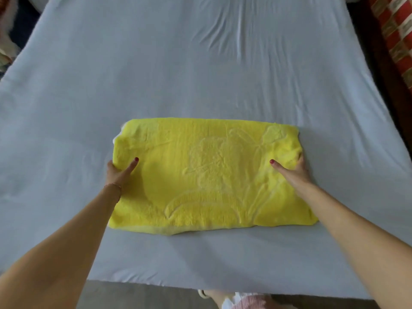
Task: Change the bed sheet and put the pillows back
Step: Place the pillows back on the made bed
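A folded yellow blanket (207, 175) with an embossed pattern lies flat on the pale blue bed sheet (156, 74), near the bed's front edge. My left hand (119, 172) grips the blanket's left edge, thumb on top and fingers tucked under. At the blanket's right edge, my right hand (292, 170) holds the fabric the same way, with the cloth bunched around the fingers. The sheet covers the whole mattress, with wrinkles at the far right. No pillow is in view.
A red and cream checked cloth (399, 39) lies along the right side of the bed. Patterned fabric (6, 50) shows at the far left edge. The floor (138, 295) and my foot (214, 295) are below the bed's front edge.
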